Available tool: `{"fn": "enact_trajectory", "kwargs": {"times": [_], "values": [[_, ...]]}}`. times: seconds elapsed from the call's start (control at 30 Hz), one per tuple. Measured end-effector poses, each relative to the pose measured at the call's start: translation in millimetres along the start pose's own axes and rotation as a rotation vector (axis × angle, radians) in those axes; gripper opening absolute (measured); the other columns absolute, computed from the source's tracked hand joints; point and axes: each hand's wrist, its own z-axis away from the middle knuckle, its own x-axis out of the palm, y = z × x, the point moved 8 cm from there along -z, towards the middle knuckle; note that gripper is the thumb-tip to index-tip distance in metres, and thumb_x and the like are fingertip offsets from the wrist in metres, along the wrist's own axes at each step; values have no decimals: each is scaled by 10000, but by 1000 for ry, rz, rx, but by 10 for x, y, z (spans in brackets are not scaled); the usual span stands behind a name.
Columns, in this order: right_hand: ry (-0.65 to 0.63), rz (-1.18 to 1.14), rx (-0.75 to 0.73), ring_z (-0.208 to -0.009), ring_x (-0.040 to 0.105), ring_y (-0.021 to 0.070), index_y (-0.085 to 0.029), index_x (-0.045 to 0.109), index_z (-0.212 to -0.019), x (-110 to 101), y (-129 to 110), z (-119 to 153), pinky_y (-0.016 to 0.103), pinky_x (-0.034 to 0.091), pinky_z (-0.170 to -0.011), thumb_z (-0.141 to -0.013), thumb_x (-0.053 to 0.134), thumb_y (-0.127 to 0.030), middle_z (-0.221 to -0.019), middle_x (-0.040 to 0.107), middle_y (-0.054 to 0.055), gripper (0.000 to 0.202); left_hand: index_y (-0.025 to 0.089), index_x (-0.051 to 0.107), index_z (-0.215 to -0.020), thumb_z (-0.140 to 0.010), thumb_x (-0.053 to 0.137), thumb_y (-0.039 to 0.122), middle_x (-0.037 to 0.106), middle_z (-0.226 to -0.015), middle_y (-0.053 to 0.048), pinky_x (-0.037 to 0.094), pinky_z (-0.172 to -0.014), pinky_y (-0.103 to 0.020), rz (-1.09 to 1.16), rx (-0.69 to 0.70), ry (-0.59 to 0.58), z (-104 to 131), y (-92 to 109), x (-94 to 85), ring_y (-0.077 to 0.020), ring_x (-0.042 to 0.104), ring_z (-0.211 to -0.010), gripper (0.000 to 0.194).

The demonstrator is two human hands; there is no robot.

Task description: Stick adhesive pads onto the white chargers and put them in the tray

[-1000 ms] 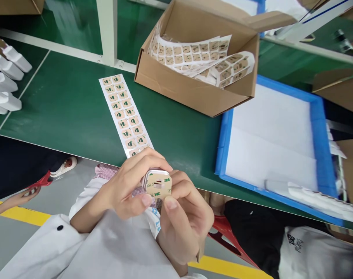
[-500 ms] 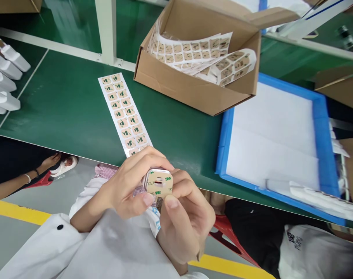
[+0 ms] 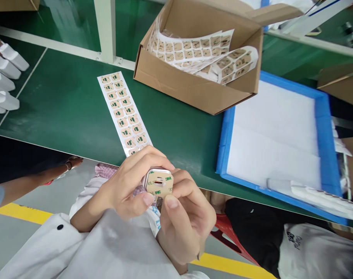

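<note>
Between my two hands, in front of my chest, is a small white plastic housing (image 3: 145,179) with rounded corners. Its upward face carries a tan 3M adhesive pad (image 3: 160,190) with a slot in the middle. My left hand (image 3: 130,186) is closed around the housing from the left, fingers over the far side and thumb at the near edge. My right hand (image 3: 185,213) pinches the pad and housing at the lower right corner, with thumb and index finger pressed together. Just beyond my left fingers lies a white sheet of adhesive pads (image 3: 124,110) on the green table.
An open cardboard box (image 3: 194,91) holds curved sticker sheets (image 3: 191,48). Right of it is a blue tray (image 3: 223,155) with white lining and white parts along its near edge. White plugs (image 3: 7,66) stand far left. Another person's arm (image 3: 42,180) shows at lower left.
My hands and the housing keep almost the same pose. The other person's arm at the left has shifted to the right and a little upward. The view has moved very slightly.
</note>
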Motion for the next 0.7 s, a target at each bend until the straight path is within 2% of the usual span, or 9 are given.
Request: {"fn": "enact_trajectory", "kwargs": {"times": [0.23, 0.7], "values": [[4, -9, 2, -726, 548, 161, -225, 611, -807, 9, 4, 2, 332, 445, -668, -993, 613, -183, -786, 578, -9, 190, 221, 612, -1224, -1009, 579, 559, 622, -1074, -67, 550, -798, -402, -7, 10, 4, 2, -2, 0, -228, 627, -917, 402], [29, 53, -12, -695, 548, 164, -229, 603, -793, -2, -26, 2, 324, 436, -641, -975, 607, -168, -743, 544, -18, 191, 210, 610, -1228, -1021, 571, 538, 622, -1070, -67, 551, -793, -384, -37, 35, -2, -5, 0, 0, -222, 627, -920, 390]]}}
